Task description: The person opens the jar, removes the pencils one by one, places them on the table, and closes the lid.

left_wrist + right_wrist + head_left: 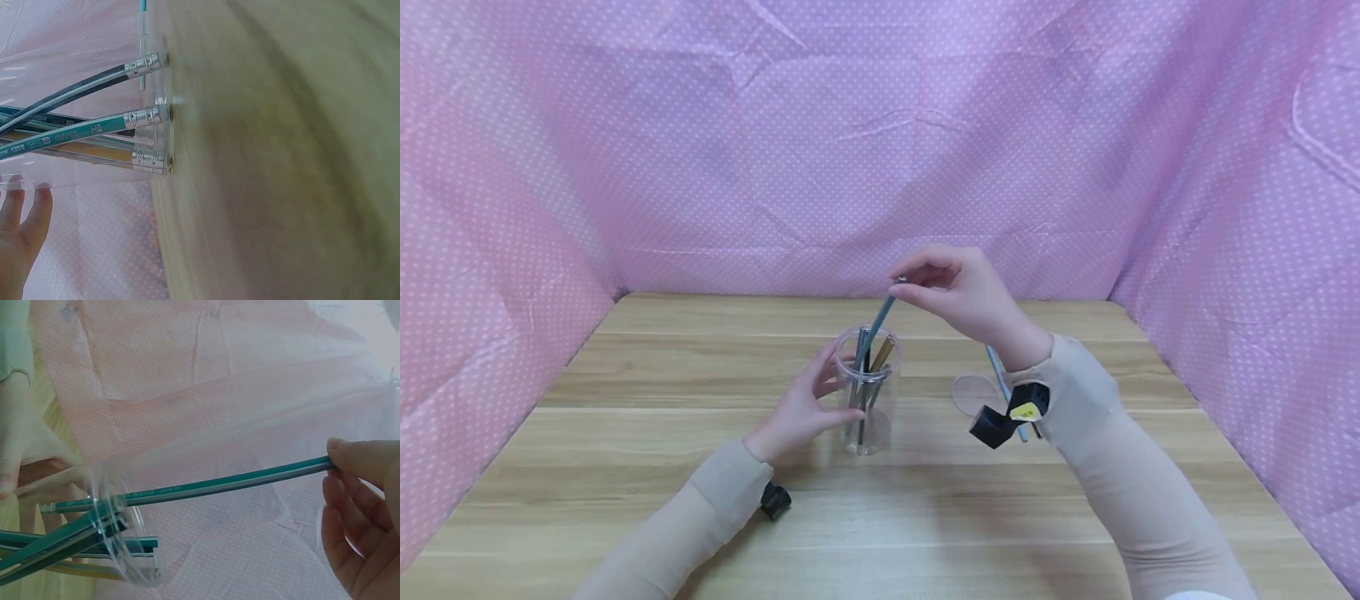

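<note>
A clear cylindrical jar point(891, 408) stands upright on the table, holding several pencils point(75, 134) with their eraser ends down. My left hand point(801, 412) grips the jar from the left side, its fingers around the wall. Above the rim, my right hand point(962, 292) pinches the upper end of a green pencil point(250, 479) between thumb and index finger. That pencil slants down through the jar's mouth, its silver ferrule end inside. Green, dark and yellow-brown pencils lean at different angles in the jar.
A round clear disc point(973, 393), like a lid, lies on the wooden table point(700, 375) right of the jar. Beside it are a light-blue pencil point(997, 371) and a dark one, partly hidden by the right wrist's camera. Pink dotted cloth point(850, 167) hangs around the table.
</note>
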{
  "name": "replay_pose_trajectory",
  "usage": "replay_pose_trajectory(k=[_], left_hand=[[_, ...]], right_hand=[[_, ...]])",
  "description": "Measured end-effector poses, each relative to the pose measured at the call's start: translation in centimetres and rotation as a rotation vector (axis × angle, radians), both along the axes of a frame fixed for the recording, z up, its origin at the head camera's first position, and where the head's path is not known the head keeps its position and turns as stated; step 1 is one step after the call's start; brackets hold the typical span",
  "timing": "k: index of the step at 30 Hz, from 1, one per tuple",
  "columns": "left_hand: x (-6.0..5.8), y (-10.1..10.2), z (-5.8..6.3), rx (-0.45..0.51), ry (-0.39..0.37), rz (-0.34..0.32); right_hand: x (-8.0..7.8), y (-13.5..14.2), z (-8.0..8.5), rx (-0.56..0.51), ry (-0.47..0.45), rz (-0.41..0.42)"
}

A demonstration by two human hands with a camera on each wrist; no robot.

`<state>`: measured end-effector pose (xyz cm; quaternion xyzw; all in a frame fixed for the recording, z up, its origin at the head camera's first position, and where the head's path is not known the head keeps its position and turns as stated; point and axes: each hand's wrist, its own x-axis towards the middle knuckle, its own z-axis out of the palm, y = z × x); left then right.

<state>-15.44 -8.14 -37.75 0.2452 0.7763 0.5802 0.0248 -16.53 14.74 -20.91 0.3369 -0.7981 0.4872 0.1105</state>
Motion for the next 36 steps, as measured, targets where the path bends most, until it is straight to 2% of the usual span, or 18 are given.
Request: replay_pose_trajectory(k=[6,11,21,27,30,36], left_hand=[[0.0,-0.1,0.0,-0.008,0.019,0.006],[0.0,-0.1,-0.1,-0.004,0.019,0.015],[-0.2,0.1,-0.3,0.025,0.025,-0.016],[-0.1,0.2,-0.1,0.020,-0.006,0.004],[0.0,0.1,-0.1,0.017,-0.023,0.014],[0.1,0.1,0.0,0.014,-0.024,0.013]], right_hand=[[0.2,1.1,0.3,-0.119,-0.056,-0.010],[0.4,2.0,0.3,-0.215,-0.070,0.014],[1.1,4.8,0.1,-0.416,-0.078,0.055],[1.3,6.7,-0.8,-0.473,-0.100,0.049],[1.2,7.5,-1.5,-0.531,-0.123,0.090],[1.0,8.9,-2.9,-0.685,-0.173,0.254]])
